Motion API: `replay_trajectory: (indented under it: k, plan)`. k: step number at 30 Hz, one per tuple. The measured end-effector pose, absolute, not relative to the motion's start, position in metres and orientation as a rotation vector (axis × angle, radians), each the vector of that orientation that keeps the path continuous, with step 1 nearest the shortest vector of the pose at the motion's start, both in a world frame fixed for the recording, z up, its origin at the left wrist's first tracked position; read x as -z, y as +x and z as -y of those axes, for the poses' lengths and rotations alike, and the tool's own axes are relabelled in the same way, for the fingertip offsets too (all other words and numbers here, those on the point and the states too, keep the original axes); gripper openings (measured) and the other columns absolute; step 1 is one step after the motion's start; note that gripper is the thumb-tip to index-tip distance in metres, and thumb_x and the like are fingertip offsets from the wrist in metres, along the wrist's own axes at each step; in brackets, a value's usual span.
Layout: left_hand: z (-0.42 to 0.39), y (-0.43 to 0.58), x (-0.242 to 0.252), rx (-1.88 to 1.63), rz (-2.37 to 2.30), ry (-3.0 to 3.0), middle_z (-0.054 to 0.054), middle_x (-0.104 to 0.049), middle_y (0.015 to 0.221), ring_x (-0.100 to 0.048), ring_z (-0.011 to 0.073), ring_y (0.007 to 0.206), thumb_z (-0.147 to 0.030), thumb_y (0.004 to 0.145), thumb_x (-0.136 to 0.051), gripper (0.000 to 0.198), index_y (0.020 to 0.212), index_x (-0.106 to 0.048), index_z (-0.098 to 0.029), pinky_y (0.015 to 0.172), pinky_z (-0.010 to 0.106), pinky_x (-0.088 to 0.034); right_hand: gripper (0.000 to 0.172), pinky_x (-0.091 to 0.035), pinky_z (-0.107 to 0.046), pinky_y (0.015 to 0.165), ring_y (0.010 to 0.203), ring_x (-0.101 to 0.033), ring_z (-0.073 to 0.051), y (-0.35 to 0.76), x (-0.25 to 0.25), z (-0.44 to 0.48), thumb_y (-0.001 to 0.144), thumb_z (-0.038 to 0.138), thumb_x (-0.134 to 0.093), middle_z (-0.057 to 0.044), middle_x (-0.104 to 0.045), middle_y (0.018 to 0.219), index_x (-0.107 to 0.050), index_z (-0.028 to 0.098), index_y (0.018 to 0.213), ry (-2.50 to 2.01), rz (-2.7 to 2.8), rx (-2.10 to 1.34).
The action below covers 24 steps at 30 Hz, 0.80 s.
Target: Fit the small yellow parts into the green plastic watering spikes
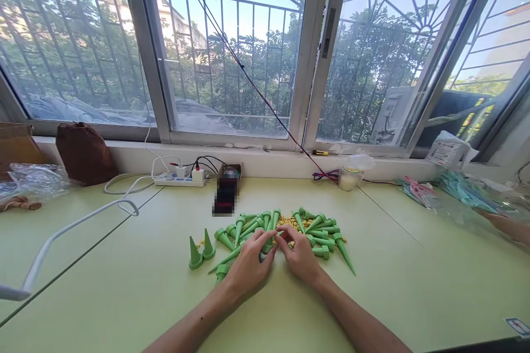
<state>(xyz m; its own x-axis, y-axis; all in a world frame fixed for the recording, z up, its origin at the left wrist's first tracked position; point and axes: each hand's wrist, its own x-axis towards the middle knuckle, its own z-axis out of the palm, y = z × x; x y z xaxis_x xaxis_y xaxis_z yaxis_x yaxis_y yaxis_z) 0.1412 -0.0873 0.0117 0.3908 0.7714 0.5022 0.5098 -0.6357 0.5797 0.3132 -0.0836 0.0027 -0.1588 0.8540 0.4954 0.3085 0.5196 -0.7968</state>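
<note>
My left hand (252,260) is closed around a green plastic spike, mostly hidden by the fingers. Right beside it, my right hand (301,256) has its thumb and fingers pinched together, meeting the left fingertips; what lies in the pinch is too small to make out. Around both hands lie several green cone-shaped spikes (344,253) with ribbed caps. Between and behind them is a pile of small yellow pieces (291,224). To the left, two green cones (195,255) stand upright on their caps, points up.
A white bent rod (66,229) reaches over the table's left side. Along the window sit a brown pouch (85,153), a power strip (180,180), a small box (234,172) and a jar (348,178). Plastic-wrapped bundles (464,193) lie at the right.
</note>
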Motion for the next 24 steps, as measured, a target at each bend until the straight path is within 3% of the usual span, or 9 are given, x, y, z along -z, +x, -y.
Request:
replay_trajectory:
  k: [6, 13, 19, 24]
  plan:
    - [0.0859, 0.1386, -0.0117, -1.119, -1.131, 2.312, 0.007, -0.065, 0.106, -0.064, 0.0211, 0.097, -0.020, 0.095, -0.054, 0.030, 0.123, -0.061, -0.023, 0.088, 0.037, -0.053, 0.020, -0.052, -0.031, 0.075, 0.077, -0.065, -0.019, 0.3137, -0.0055, 0.0848, 0.089, 0.020, -0.061, -0.004, -0.069, 0.085, -0.062, 0.019, 0.109, -0.968, 1.748, -0.598]
    - [0.0858, 0.1396, -0.0103, -1.110, -1.117, 2.327, 0.007, -0.065, 0.106, -0.064, 0.0214, 0.096, -0.020, 0.095, -0.053, 0.029, 0.122, -0.062, -0.024, 0.086, 0.036, -0.053, 0.014, -0.050, -0.030, 0.067, 0.069, -0.066, -0.019, 0.3134, -0.0013, 0.0825, 0.095, 0.024, -0.054, -0.002, -0.069, 0.074, -0.063, 0.020, 0.105, -0.998, 1.740, -0.625]
    - [0.0848, 0.1385, -0.0128, -1.136, -1.103, 2.282, 0.007, -0.067, 0.108, -0.064, 0.0222, 0.098, -0.022, 0.093, -0.056, 0.029, 0.121, -0.064, -0.023, 0.089, 0.036, -0.052, 0.015, -0.052, -0.030, 0.072, 0.074, -0.066, -0.019, 0.3135, -0.0055, 0.0856, 0.092, 0.023, -0.059, -0.003, -0.070, 0.082, -0.063, 0.020, 0.106, -0.957, 1.752, -0.613]
    - [0.0834, 0.1378, -0.0175, -1.080, -1.125, 2.191, 0.004, -0.069, 0.095, -0.059, 0.0178, 0.077, -0.031, 0.092, -0.058, 0.029, 0.119, -0.067, -0.023, 0.068, 0.029, -0.048, 0.016, -0.051, -0.029, 0.069, 0.071, -0.066, -0.019, 0.3146, -0.0029, 0.0837, 0.092, 0.022, -0.058, -0.002, -0.069, 0.078, -0.063, 0.020, 0.108, -0.983, 1.748, -0.616]
